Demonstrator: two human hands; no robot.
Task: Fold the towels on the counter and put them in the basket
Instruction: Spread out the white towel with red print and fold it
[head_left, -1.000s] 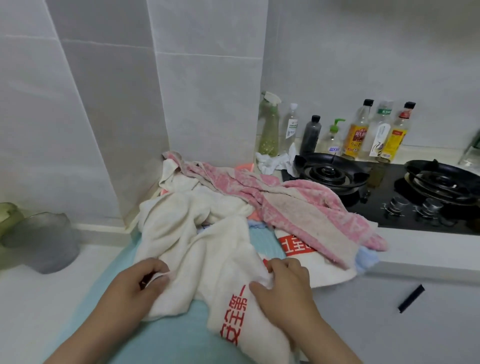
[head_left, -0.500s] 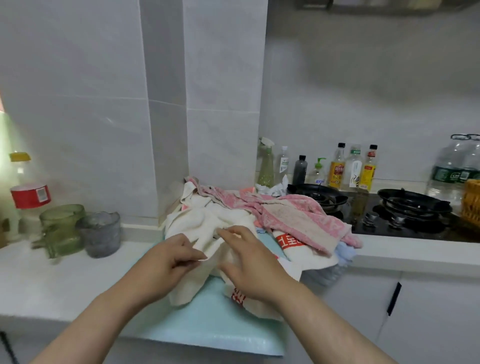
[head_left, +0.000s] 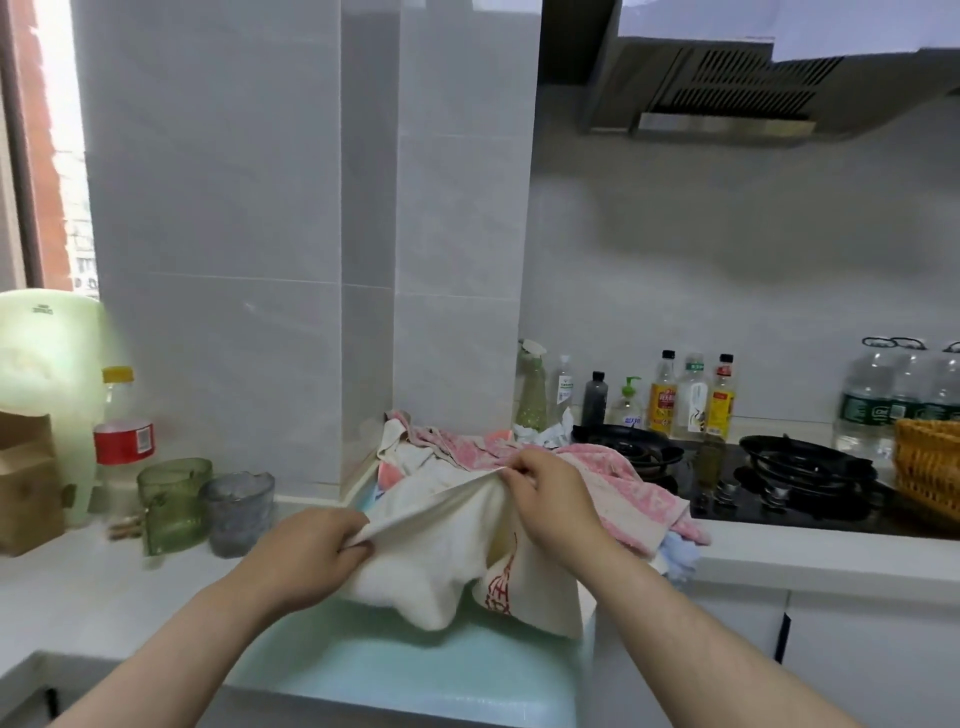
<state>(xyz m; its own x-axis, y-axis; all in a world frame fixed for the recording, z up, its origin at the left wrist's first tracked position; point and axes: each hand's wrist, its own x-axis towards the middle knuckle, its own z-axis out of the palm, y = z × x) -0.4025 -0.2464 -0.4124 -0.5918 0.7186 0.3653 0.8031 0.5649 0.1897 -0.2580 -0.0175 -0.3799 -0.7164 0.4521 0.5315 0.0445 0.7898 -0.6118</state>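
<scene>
Left hand (head_left: 306, 561): fingers (head_left: 353, 545) curled tight, pinching one end of the white towel's (head_left: 441, 551) top edge. Right hand (head_left: 550, 499): fingers curled likewise, pinching the same edge further along. Neither hand holds anything else.

The edge is pulled taut between the two grips. It slants from the near left up to the far right. The rest of the towel sags below it in loose folds, and red print shows on the lower right flap. Its lower part rests on the teal mat (head_left: 415, 670) at the front edge of the worktop (head_left: 78, 587).

Judged step: opening out the first towel, not yet folding. The long axis looks to follow the stretched edge, skewed to the front edge, but the bunching makes this uncertain.

Next move calls for finding both corners of that edge and shaking or spreading the cloth flat on the mat. It should be squared to the front edge before the first fold. The lower part may drag on the pile behind.

Behind, towards the back of the worktop by the wall column, lies the pink towel (head_left: 613, 483), heaped with other cloths and unfolded. A blue cloth (head_left: 675, 551) shows under its near end. The stove (head_left: 779, 483) is to the right of the pile. The basket (head_left: 930, 462) is wicker and sits at the far right of the worktop beyond the stove, well apart from the hands. What it contains cannot be seen.
</scene>
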